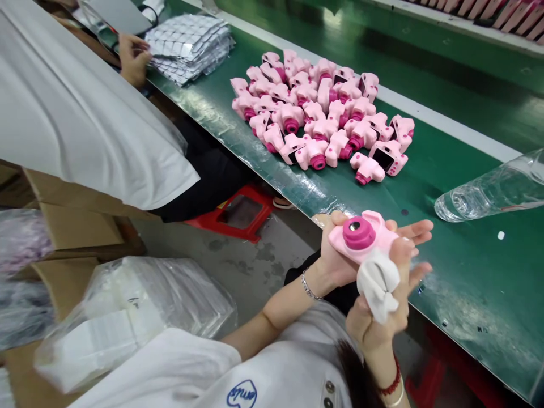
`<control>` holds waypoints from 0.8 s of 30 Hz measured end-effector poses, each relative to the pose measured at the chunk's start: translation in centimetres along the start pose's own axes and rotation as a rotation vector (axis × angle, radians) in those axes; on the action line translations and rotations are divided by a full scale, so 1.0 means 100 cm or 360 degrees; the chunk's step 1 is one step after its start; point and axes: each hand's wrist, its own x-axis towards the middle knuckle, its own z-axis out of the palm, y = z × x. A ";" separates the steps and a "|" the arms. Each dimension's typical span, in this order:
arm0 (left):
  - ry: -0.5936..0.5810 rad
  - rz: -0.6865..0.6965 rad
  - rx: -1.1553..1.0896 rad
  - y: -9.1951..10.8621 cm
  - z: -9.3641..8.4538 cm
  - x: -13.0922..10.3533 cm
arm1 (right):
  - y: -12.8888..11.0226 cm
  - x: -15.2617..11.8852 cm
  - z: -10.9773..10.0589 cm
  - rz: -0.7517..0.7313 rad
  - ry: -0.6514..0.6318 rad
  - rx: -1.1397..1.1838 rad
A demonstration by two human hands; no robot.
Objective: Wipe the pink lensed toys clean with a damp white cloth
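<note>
My left hand (pixel 335 263) holds a pink toy camera (pixel 365 235) with a magenta lens, just off the near edge of the green belt (pixel 459 272). My right hand (pixel 382 323) grips a crumpled white cloth (pixel 377 286) and presses it against the camera's lower side. A silver bracelet sits on my left wrist and a red one on my right. Farther along the belt lies a pile of several more pink toy cameras (pixel 323 113), some with their dark screens facing up.
A clear plastic water bottle (pixel 493 190) lies on the belt at the right. A co-worker in a white shirt (pixel 76 107) has a hand (pixel 132 56) at a stack of silver pouches (pixel 189 45). A red stool (pixel 238 212), cardboard boxes (pixel 72 226) and bagged white items (pixel 123 317) fill the floor side.
</note>
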 end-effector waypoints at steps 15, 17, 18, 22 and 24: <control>-0.0247 0.0447 0.1666 0.020 -0.018 -0.022 | 0.013 0.080 -0.035 0.0446 0.1041 0.0734; -0.0273 0.0413 0.1882 0.025 -0.016 -0.022 | 0.016 0.078 -0.039 0.0451 0.0974 0.0697; -0.0273 0.0386 0.1937 0.027 -0.014 -0.022 | 0.015 0.078 -0.040 0.0457 0.0930 0.0692; -0.0253 0.0369 0.1957 0.029 -0.005 -0.022 | 0.008 0.075 -0.038 0.0416 0.0798 0.0696; -0.0196 0.0362 0.1912 0.030 -0.003 -0.022 | 0.004 0.071 -0.038 0.0392 0.0717 0.0651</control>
